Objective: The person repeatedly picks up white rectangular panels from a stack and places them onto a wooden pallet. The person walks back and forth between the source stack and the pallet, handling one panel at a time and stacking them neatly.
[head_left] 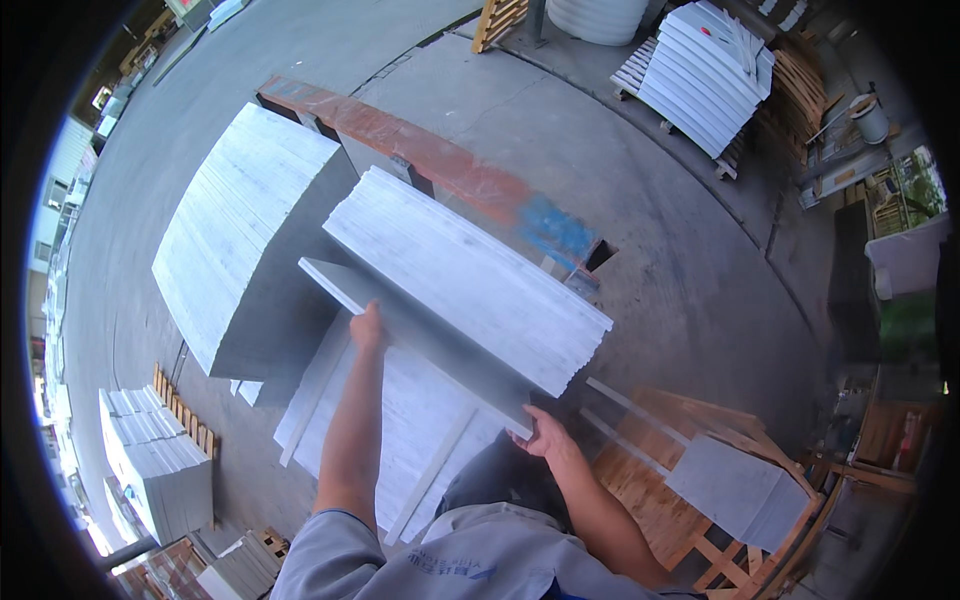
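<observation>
A long grey stone slab [430, 338] stands tilted on edge in front of me, gripped by both my hands. My left hand [368, 326] is closed on its near edge toward the left end. At the right end, my right hand [543, 432] clasps the slab's corner. Just beyond the slab is a tight row of pale slabs [465, 280] with their long edges up. Beneath my arms lies a pale slab surface [400, 425] with narrow strips [430, 475] across it. I cannot tell whether the held slab touches the row.
A tall block of stacked slabs [245, 220] stands close on the left. A rusty red beam [420, 150] with a blue end runs behind the row. A wooden pallet [640, 465] carrying grey slabs [740, 485] sits at the right. More stacks stand at lower left and far right.
</observation>
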A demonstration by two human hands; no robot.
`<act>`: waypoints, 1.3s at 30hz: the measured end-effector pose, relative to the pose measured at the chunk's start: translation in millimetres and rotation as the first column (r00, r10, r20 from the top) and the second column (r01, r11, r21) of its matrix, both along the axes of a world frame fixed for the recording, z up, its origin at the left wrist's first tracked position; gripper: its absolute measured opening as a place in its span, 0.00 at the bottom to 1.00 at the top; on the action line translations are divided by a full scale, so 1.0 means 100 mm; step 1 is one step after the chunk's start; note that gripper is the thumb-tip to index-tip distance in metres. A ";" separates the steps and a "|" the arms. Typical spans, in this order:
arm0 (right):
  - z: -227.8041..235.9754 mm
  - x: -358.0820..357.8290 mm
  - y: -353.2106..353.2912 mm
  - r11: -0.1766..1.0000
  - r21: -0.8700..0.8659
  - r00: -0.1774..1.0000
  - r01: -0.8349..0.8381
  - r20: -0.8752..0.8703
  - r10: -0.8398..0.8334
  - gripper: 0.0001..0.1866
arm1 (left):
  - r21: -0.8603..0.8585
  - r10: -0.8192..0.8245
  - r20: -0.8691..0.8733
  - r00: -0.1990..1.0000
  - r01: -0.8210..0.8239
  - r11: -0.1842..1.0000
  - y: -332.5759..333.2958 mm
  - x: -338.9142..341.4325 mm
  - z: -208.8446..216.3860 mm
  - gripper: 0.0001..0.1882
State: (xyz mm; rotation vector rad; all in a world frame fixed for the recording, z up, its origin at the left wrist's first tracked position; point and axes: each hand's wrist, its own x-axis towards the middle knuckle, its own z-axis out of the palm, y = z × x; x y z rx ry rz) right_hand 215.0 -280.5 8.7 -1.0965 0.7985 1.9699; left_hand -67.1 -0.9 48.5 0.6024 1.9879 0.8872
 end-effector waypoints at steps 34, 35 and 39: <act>0.85 0.98 -4.01 0.925 0.290 0.911 0.247 0.256 -0.323 0.19 | -0.380 -0.055 0.429 0.901 0.236 0.894 -3.68 1.05 0.94 0.21; 1.00 1.00 -4.26 0.912 0.324 0.885 0.250 0.307 -0.352 0.19 | -0.404 -0.063 0.422 0.904 0.251 0.880 -3.86 1.15 0.95 0.21; 1.51 1.03 -5.06 0.893 0.247 0.804 0.375 0.392 -0.446 0.20 | -0.259 -0.967 0.041 0.252 0.937 0.233 -4.49 1.34 1.02 0.22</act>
